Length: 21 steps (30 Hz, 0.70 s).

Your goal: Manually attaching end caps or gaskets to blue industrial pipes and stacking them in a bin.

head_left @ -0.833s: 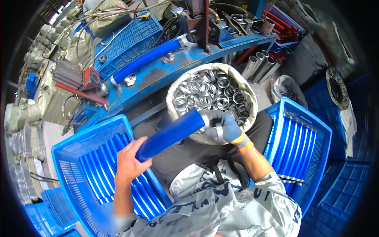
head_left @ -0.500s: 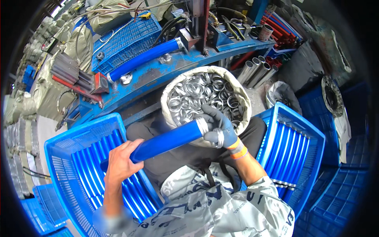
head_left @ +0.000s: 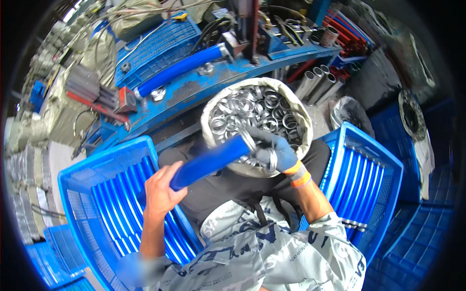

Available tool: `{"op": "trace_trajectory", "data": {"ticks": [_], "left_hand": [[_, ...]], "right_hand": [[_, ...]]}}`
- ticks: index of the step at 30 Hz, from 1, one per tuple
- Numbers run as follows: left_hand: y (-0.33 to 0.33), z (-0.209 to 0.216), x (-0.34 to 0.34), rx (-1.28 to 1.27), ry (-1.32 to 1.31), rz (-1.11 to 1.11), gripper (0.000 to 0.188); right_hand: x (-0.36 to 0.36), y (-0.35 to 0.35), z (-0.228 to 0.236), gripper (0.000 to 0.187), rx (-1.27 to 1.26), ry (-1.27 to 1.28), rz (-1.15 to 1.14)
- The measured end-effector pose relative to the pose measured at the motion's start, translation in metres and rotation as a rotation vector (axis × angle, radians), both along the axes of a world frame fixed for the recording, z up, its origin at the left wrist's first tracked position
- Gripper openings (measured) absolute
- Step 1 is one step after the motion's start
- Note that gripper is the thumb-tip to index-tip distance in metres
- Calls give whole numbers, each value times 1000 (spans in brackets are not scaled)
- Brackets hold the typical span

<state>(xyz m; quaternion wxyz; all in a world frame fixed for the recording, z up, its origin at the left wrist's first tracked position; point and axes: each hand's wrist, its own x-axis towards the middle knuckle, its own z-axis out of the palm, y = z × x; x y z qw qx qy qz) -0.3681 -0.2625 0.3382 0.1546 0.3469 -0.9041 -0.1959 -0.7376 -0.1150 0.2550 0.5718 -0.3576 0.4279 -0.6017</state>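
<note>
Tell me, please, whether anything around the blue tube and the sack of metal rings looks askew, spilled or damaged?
Nothing stands out. The bare left hand and grey-gloved right hand hold the blue tube slanted over the lap; shiny metal rings stay inside the white sack; tubes lie parallel in both blue plastic crates.

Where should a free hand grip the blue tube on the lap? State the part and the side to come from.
Grip the bare middle of the blue tube, coming down from above. The left hand holds its lower end and the gloved right hand works a metal ring at the upper end.
</note>
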Motion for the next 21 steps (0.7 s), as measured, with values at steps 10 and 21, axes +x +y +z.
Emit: {"op": "trace_trajectory", "data": {"ticks": [10,21], "left_hand": [[20,-43,-12,781,1321,267,61],[48,-62,-40,1027,1383,362,58]], "right_hand": [[12,15,-72,63,194,-469,-236],[22,14,-27,57,-48,-231,-232]]}}
